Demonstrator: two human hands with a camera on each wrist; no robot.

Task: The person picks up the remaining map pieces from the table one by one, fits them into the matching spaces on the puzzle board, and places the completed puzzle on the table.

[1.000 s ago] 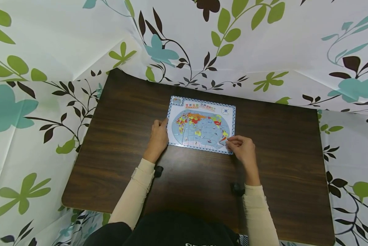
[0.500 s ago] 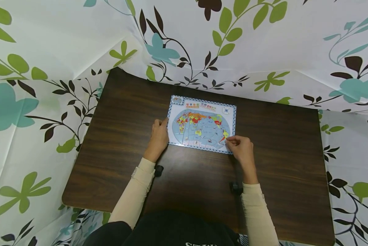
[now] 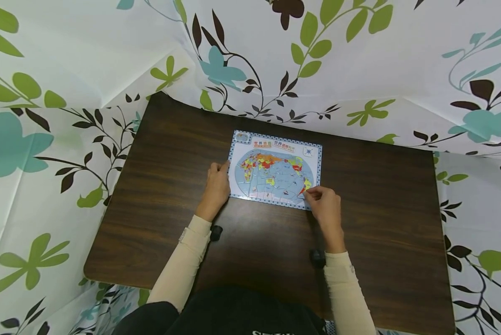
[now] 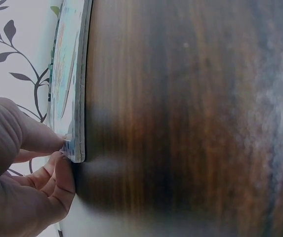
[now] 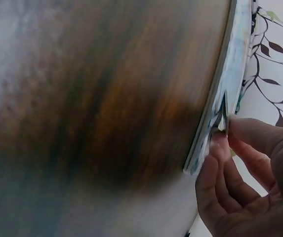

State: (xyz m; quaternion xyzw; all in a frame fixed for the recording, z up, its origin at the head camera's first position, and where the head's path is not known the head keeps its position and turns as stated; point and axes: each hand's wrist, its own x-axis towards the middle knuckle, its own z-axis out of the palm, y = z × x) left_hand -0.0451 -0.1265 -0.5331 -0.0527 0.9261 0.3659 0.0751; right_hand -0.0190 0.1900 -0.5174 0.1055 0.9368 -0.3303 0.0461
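A world-map jigsaw puzzle [image 3: 317,163] with a blue dotted border lies flat on the table, its oval map showing in the head view. My left hand [image 3: 215,188] grips the puzzle's left edge, thumb on the top face and fingers curled against the side in the left wrist view. With thumb and fingertips, my right hand [image 3: 327,204] pinches a small puzzle piece [image 5: 225,116] over the map's lower right part. In the right wrist view the piece stands tilted up from the board, partly hidden by the fingers.
The dark wood-grain table [image 3: 384,223] extends to both sides of the puzzle. A white curtain [image 3: 108,37] with leaf and flower prints hangs behind and beside it. Dark wrist cameras [image 3: 216,233] sit under both forearms.
The right hand has shifted slightly left and inward over the map's lower right corner, still pinching the piece. The left hand has stayed on the puzzle's left edge.
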